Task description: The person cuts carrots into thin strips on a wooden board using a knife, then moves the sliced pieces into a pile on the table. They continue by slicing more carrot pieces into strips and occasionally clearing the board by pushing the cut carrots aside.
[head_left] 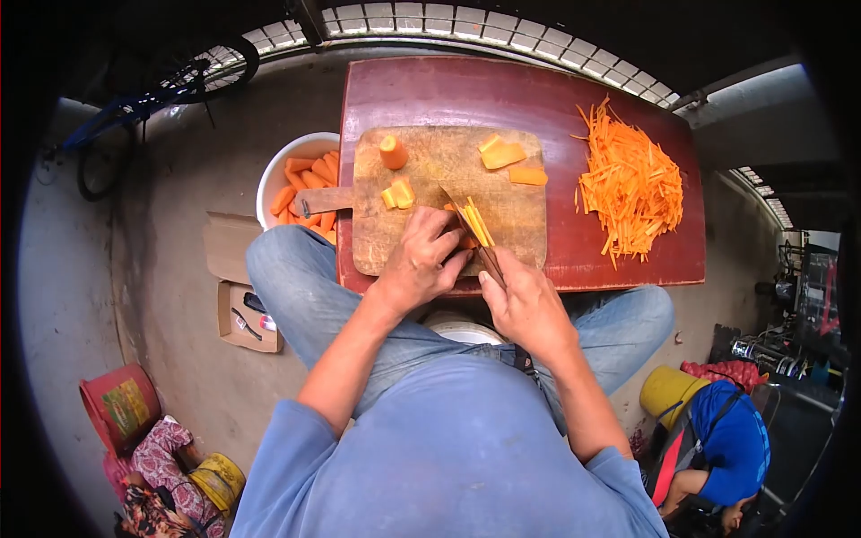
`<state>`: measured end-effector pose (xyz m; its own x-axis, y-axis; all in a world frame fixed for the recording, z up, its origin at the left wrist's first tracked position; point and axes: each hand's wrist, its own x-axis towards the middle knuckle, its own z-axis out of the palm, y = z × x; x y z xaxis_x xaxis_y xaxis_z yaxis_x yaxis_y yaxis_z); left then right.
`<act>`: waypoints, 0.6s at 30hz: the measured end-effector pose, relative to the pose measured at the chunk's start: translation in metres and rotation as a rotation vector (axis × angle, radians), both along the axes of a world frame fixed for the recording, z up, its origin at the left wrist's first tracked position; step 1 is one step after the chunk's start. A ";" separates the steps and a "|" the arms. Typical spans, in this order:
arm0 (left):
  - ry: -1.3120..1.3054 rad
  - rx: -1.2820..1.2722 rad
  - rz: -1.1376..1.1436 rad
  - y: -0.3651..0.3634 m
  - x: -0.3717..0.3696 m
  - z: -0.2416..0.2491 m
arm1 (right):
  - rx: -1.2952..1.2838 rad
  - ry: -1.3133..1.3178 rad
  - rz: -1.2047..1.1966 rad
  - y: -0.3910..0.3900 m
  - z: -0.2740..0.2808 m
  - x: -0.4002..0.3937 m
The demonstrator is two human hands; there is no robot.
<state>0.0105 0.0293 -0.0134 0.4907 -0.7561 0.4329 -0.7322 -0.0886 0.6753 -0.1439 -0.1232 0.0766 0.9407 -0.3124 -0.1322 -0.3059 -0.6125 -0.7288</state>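
A wooden cutting board [448,188] lies on the red table, its handle pointing left. My right hand [531,300] is closed around the handle of a knife [473,229], whose blade slants up and left across the board. Bent fingers of my left hand [421,251] press a carrot piece [467,240] against the board, close beside the blade; most of that piece is hidden. Thin carrot sticks [480,221] lie along the blade's right side. Elsewhere on the board are an upright carrot chunk [393,152], small carrot pieces [397,195] and flat carrot slices [501,152].
A heap of carrot shreds [630,184] covers the right part of the red table [430,94]. Left of the table stands a white bucket [266,188] of peeled carrots. A cardboard box [235,339] lies on the floor. Other people sit at lower left and lower right.
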 end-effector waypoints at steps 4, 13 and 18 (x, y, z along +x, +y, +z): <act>0.033 -0.043 0.063 0.000 -0.002 -0.003 | 0.107 0.079 -0.002 -0.009 0.023 -0.008; -0.061 0.038 0.153 0.001 -0.004 0.000 | 0.153 0.092 -0.021 -0.011 0.042 -0.022; -0.034 0.041 0.154 0.002 -0.003 -0.003 | 0.177 0.077 -0.036 -0.007 0.035 -0.018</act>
